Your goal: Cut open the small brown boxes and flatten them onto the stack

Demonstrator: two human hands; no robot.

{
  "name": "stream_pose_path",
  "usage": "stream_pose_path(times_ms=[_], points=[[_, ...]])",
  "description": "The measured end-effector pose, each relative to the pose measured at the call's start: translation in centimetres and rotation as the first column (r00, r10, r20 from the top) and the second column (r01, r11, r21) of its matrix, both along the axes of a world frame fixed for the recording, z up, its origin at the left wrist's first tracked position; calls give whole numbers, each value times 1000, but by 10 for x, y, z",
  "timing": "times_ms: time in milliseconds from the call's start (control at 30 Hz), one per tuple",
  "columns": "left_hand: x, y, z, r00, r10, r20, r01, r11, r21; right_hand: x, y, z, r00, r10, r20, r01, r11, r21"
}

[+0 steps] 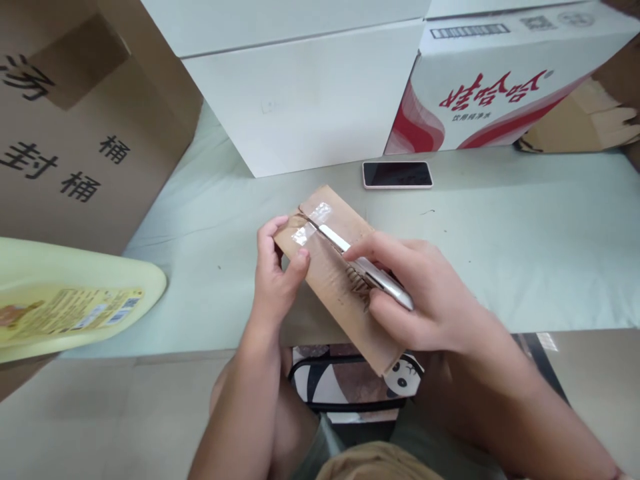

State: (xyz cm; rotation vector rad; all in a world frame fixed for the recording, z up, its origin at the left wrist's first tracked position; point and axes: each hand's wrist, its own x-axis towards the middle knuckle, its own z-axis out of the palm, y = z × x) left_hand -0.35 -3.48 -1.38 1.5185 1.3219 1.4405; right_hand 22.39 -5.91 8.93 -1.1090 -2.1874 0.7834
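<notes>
A small brown cardboard box (330, 267) is held tilted at the front edge of the table. My left hand (280, 273) grips its far left end, thumb on the top face and fingers round the side. In my right hand (420, 287) is a silver utility knife (383, 280), with the index finger laid along it. The knife's tip lies at the seam in the middle of the box's top, near the cut or torn pieces of clear tape (320, 213) at the far end. Part of the seam gapes open under the knife.
A phone (397, 175) lies flat on the pale green cloth (525, 247). Behind it stand a white box (320, 100) and a red-and-white water carton (475, 93). At left are a large brown carton (90, 133) and a yellow-green bottle (80, 300).
</notes>
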Motion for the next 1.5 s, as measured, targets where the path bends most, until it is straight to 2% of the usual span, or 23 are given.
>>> stream_pose_path(times_ms=[133, 300, 467, 733, 967, 1233, 1500], points=[[1, 0, -1, 1000, 8, 17, -8, 1000, -9, -2, -1, 0, 990, 56, 129, -52, 998, -36], [1, -1, 0, 1000, -5, 31, 6, 1000, -11, -3, -1, 1, 992, 97, 77, -98, 995, 17], [1, 0, 1, 1000, 3, 26, -3, 1000, -13, -5, -3, -2, 990, 72, 117, -83, 993, 88], [1, -1, -1, 1000, -3, 14, 4, 1000, -26, -7, -4, -3, 984, 51, 172, -72, 990, 120], [0, -1, -1, 1000, -11, 16, 11, 1000, -17, -16, -7, -3, 970, -24, 244, -13, 989, 148], [2, 0, 0, 1000, 1, 24, -1, 1000, -18, -11, -7, -4, 991, -31, 129, 16, 993, 116], [2, 0, 0, 1000, 2, 31, -1, 1000, -25, -11, -5, -1, 997, -64, 44, 66, 997, -29]])
